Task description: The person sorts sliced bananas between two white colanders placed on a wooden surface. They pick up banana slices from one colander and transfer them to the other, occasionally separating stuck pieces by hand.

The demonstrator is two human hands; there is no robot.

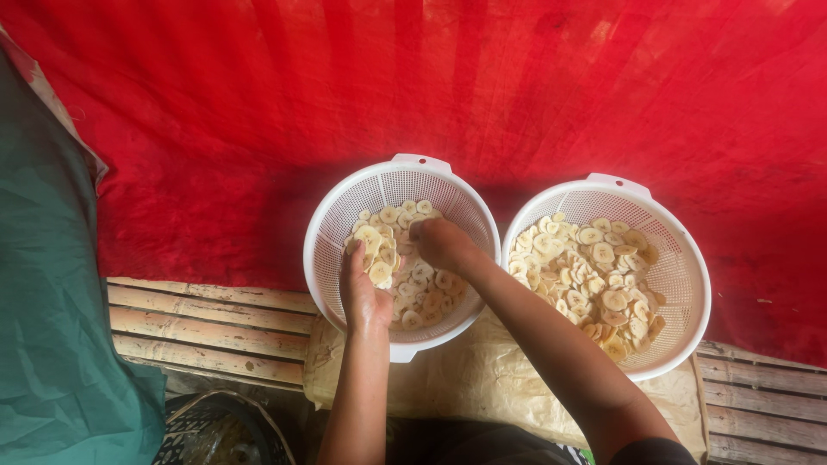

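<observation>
Two bare forearms, entering from the lower edge of the frame and converging toward the centre. Left arm: near vertical, wrist straight; left hand [365,288] palm down, fingers extended forward and loosely together, thumb tucked at the inner side, grip slack. Right arm: longer diagonal run from lower right to upper left, elbow out of frame, wrist slightly bent; right hand [441,243] knuckles up, fingers curled under, whether the grip is closed cannot be told. Hands near, not touching.

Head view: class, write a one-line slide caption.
Both hands, left hand and right hand, reach into the left white basket of banana slices beside a second basket.
</observation>
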